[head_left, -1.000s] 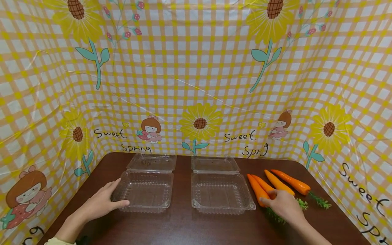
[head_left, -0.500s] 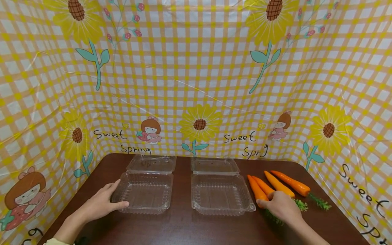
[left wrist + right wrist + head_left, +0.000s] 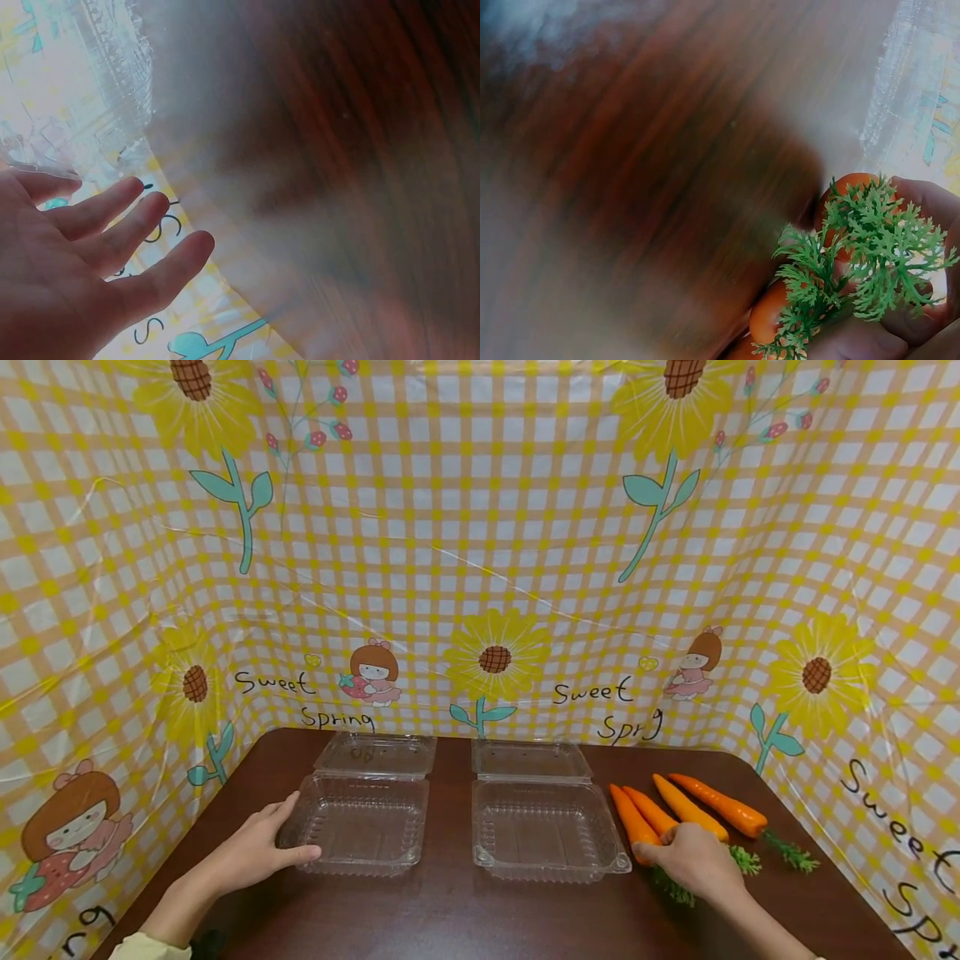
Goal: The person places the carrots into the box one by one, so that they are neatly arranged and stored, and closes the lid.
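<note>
My right hand (image 3: pixel 697 858) grips the leftmost orange carrot (image 3: pixel 632 814), thumb on its left side and fingers on its right. The carrot's leafy green top (image 3: pixel 889 244) sticks out toward the wrist camera. Right beside it lies a second carrot (image 3: pixel 648 810), partly covered by the hand. At the left, my left hand (image 3: pixel 251 852) has its fingers extended and thumb spread, right at the left side of an open clear plastic clamshell box (image 3: pixel 363 868). In the left wrist view, the left hand's fingers (image 3: pixel 176 274) are loosely straight, near the clear plastic.
A second open clamshell box (image 3: pixel 540 868) stands between the first box and the carrots. Both lids (image 3: pixel 528 762) lie folded back toward the wall cloth (image 3: pixel 525 568). Two more carrots (image 3: pixel 720 802) rest farther right on the dark brown table (image 3: pixel 450 918).
The camera view shifts slightly. Both hands keep their places, the right at the leftmost carrot and the left beside the left box.
</note>
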Tool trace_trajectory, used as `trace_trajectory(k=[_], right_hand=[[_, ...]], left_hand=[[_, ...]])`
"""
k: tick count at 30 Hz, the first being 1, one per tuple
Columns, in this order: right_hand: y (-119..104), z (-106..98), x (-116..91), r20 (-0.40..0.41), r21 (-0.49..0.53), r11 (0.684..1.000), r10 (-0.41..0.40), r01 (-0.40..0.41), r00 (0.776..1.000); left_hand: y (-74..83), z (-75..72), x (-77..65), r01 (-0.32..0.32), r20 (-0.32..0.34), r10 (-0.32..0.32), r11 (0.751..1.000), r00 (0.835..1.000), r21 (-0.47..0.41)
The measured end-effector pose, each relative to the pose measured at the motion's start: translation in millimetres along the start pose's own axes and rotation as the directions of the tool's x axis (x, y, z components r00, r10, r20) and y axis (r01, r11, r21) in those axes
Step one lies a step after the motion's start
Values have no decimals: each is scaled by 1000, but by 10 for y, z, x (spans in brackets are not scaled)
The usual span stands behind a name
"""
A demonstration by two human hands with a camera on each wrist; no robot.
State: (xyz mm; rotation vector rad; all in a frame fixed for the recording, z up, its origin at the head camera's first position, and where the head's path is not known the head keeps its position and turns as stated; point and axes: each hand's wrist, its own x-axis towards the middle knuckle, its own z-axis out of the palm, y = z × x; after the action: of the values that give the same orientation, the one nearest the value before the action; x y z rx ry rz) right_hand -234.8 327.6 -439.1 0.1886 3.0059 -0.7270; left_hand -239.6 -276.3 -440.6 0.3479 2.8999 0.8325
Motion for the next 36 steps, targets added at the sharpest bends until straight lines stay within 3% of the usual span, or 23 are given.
trace_trajectory(k=[7, 13, 20, 29, 36], right_hand=[[17, -27, 5, 5, 38, 999, 23, -24, 1000], [16, -100, 34, -11, 48, 999, -7, 7, 1000], [-76, -242, 7, -11, 64, 997, -46, 46, 999], [-173, -410, 1, 9, 125, 992, -25, 24, 1000], [-283, -497, 22, -10, 113, 989, -96, 96, 995]], left_hand=[[-2, -3, -8, -9, -1, 9, 1000, 1000, -6], [-7, 4, -1, -3, -7, 3, 1000, 1000, 11], [9, -3, -16, -4, -13, 5, 1000, 1000, 17], [30, -8, -14, 10, -15, -10, 1000, 1000, 22], [27, -13, -9, 14, -16, -14, 1000, 1000, 27]])
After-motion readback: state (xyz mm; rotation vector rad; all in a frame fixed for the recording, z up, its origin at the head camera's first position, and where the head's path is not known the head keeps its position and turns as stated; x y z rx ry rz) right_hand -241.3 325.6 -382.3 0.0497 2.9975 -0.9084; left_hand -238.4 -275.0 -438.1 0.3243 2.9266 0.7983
